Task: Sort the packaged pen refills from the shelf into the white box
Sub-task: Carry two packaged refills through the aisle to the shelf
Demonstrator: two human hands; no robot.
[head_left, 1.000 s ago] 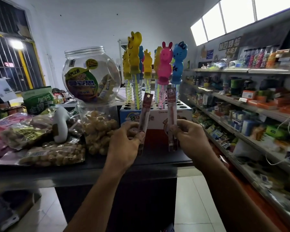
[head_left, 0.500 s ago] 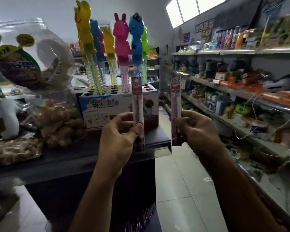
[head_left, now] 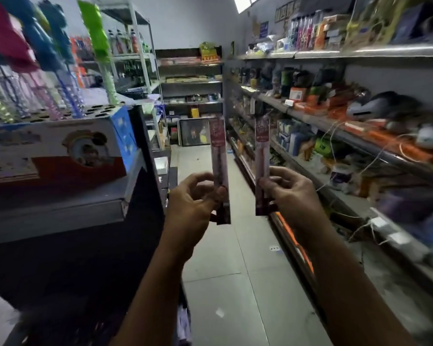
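Observation:
Two slim packaged pen refills stand upright in front of me over the aisle. My left hand (head_left: pixel 194 203) pinches the lower part of the left refill pack (head_left: pixel 218 156), which has a red top. My right hand (head_left: pixel 289 193) grips the right refill pack (head_left: pixel 262 151) near its bottom end. The two packs are a hand's width apart and do not touch. No white box shows in this view.
A dark counter (head_left: pixel 60 211) on my left carries a box of bubble wands (head_left: pixel 58 146). Long stocked shelves (head_left: pixel 360 136) run along the right wall. A tiled aisle floor (head_left: pixel 235 258) lies between them, with more shelving (head_left: pixel 190 78) at the far end.
The view has swung to the right, from the counter toward the aisle and the right shelves. Both hands keep the same hold on their packs, still raised side by side.

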